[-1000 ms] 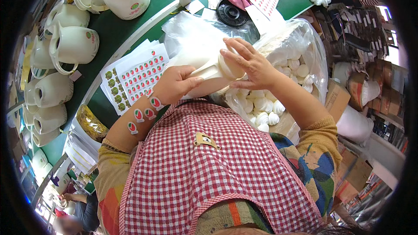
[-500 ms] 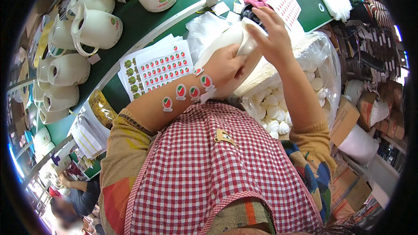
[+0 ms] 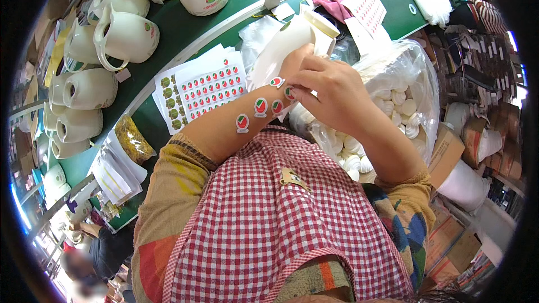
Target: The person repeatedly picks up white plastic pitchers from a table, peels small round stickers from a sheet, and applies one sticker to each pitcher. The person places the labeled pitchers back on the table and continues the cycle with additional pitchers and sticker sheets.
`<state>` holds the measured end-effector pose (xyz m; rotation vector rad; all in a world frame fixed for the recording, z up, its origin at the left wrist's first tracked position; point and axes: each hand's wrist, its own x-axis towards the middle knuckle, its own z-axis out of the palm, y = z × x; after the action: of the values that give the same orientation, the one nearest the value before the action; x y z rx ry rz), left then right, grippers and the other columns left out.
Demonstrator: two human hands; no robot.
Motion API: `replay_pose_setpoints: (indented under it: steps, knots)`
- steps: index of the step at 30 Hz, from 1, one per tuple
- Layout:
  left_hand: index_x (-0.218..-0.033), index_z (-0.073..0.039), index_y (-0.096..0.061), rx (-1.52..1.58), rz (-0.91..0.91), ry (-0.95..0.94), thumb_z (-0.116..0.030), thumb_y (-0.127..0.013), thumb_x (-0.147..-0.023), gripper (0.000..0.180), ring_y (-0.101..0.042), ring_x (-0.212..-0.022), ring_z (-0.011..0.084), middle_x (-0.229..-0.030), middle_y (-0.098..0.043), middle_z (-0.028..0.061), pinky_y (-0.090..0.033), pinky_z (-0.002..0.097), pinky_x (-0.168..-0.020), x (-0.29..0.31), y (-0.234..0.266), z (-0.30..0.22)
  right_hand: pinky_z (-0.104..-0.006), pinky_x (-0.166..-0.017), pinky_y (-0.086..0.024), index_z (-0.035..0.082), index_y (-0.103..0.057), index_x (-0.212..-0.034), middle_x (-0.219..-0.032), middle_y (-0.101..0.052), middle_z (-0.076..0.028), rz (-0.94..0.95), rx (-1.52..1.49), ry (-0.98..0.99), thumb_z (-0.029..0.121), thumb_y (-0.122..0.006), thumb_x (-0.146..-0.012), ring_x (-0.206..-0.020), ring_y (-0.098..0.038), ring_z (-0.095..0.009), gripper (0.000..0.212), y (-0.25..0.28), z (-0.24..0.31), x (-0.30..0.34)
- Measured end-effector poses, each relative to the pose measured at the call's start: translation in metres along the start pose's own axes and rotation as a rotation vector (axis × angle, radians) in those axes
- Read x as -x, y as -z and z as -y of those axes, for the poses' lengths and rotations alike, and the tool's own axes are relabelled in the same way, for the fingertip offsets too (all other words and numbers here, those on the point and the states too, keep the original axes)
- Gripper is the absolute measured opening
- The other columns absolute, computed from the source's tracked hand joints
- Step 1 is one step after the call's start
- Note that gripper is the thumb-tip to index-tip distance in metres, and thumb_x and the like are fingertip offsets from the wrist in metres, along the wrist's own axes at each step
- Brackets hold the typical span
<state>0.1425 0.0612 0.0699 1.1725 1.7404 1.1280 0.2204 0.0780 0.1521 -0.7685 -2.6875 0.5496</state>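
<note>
Stretched across my front, my left hand [image 3: 295, 63] grips a cream plastic jug [image 3: 296, 33], its round rim tilted up and away from me. The jug's lower part is hidden behind my hands and forearm. My right hand [image 3: 332, 88] is bent over my left wrist, thumb and fingertips pinched on a red-and-green sticker [image 3: 288, 93] there. Several more such stickers [image 3: 260, 107] are stuck along my left forearm. Beside that arm, a white sticker sheet [image 3: 216, 87] with rows of the same red-and-green design lies on the green table.
Several cream jugs [image 3: 132, 39] with handles stand at the left beyond a metal rail [image 3: 196, 42]. A clear bag of white round lids [image 3: 412, 109] sits at my right. A pink cloth [image 3: 332, 3] and another sticker sheet [image 3: 366, 8] lie at the back.
My right hand has come down from the jug's top to my left wrist and pinches a sticker. The jug has turned so its rim shows.
</note>
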Motion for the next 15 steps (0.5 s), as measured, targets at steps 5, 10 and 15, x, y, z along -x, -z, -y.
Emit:
replay_pose_setpoints:
  steps: [5, 10, 15]
  knots:
    - [-0.108, -0.007, -0.055, 0.049, -0.116, -0.227, -0.015, -0.059, -0.085, 0.025, -0.056, -0.099, 0.0118, -0.102, -0.057, 0.0031, -0.045, 0.0238, -0.082, -0.018, -0.027, 0.050, -0.0359, -0.061, -0.046, 0.005, -0.062, -0.075, -0.078, -0.057, -0.006, -0.033, -0.040, 0.036, 0.011, -0.065, -0.071, -0.072, -0.057, -0.025, 0.009, -0.001, -0.002, 0.000]
    - [-0.084, 0.001, -0.049, 0.332, 0.214, -0.022, -0.024, -0.058, -0.083, 0.027, -0.056, -0.069, 0.0224, -0.076, -0.059, 0.0161, -0.044, 0.0351, -0.062, -0.051, -0.001, 0.048, -0.0315, -0.058, -0.046, 0.003, -0.060, -0.075, -0.077, -0.057, -0.006, -0.154, -0.148, 0.036, 0.005, -0.064, -0.071, -0.066, -0.056, -0.025, 0.006, -0.002, 0.001, -0.002]
    - [-0.095, 0.003, -0.051, 0.870, 0.179, 0.456, -0.008, -0.051, -0.088, 0.013, -0.062, -0.070, 0.0232, -0.080, -0.061, 0.0131, -0.053, 0.0352, -0.064, -0.057, 0.046, 0.030, -0.0230, -0.054, -0.042, 0.000, -0.062, -0.080, -0.072, -0.058, -0.004, -0.106, -0.605, -0.228, 0.001, -0.063, -0.073, -0.059, -0.055, -0.012, 0.007, 0.020, -0.025, 0.016]
